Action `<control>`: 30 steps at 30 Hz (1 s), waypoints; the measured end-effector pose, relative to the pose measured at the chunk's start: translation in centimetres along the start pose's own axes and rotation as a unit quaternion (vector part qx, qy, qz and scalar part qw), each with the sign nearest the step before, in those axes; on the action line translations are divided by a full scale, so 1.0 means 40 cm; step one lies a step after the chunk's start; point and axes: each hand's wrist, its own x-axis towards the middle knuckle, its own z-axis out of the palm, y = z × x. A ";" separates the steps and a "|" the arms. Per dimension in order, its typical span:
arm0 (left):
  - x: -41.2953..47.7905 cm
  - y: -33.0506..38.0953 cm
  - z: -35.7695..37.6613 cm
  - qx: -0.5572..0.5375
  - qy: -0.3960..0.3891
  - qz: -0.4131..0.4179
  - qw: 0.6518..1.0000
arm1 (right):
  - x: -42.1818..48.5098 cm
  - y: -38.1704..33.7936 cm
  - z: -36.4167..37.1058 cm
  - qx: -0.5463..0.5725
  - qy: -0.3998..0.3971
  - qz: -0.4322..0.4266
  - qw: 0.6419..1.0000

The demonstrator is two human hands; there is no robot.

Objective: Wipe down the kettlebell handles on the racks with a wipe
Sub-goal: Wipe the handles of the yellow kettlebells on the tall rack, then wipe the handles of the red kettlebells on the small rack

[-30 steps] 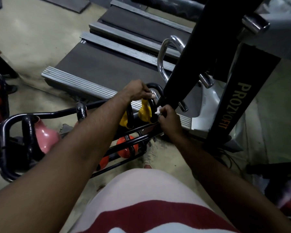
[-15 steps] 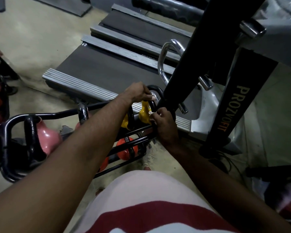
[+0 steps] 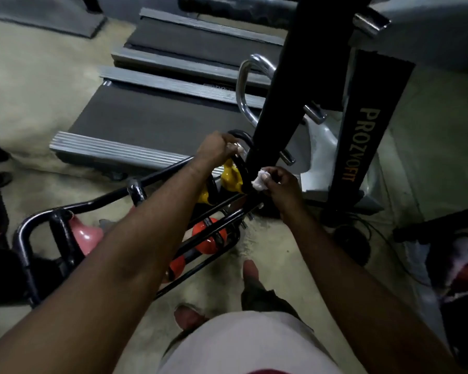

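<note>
A black tube rack (image 3: 65,211) runs low across the floor and holds kettlebells. At its right end sits a yellow kettlebell (image 3: 231,178) with a black handle (image 3: 241,163). My left hand (image 3: 216,149) grips the top of that handle. My right hand (image 3: 281,182) pinches a crumpled white wipe (image 3: 259,180) right beside the handle's lower right side. A second yellow kettlebell (image 3: 203,196) is partly hidden by my left forearm. Orange kettlebells (image 3: 208,234) sit on the lower tier, and a pink one (image 3: 85,234) is at the left.
A black machine post (image 3: 284,85) rises just behind the yellow kettlebell, with a chrome handle (image 3: 245,87) beside it. Treadmill decks (image 3: 152,114) lie beyond the rack. A panel marked PROZVOFIT (image 3: 362,136) stands at right. Cables and a dark disc (image 3: 351,244) lie on the floor.
My right hand has lifted from low on the handle and pulled slightly right, and the wipe now shows between its fingers. My left hand keeps its grip on the handle.
</note>
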 end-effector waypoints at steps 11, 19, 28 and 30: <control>-0.366 0.037 0.115 -0.104 0.149 0.012 0.983 | -0.143 0.071 -0.030 0.268 -0.121 0.096 0.951; -0.698 -0.139 0.217 -0.133 0.162 -0.113 0.971 | -0.292 0.211 -0.032 0.208 -0.222 0.145 0.941; -0.970 -0.436 0.258 -0.116 0.118 -0.244 0.956 | -0.479 0.379 0.110 0.105 -0.227 0.213 0.945; -0.999 -0.502 0.253 -0.096 0.114 -0.247 0.958 | -0.504 0.432 0.166 0.083 -0.219 0.229 0.945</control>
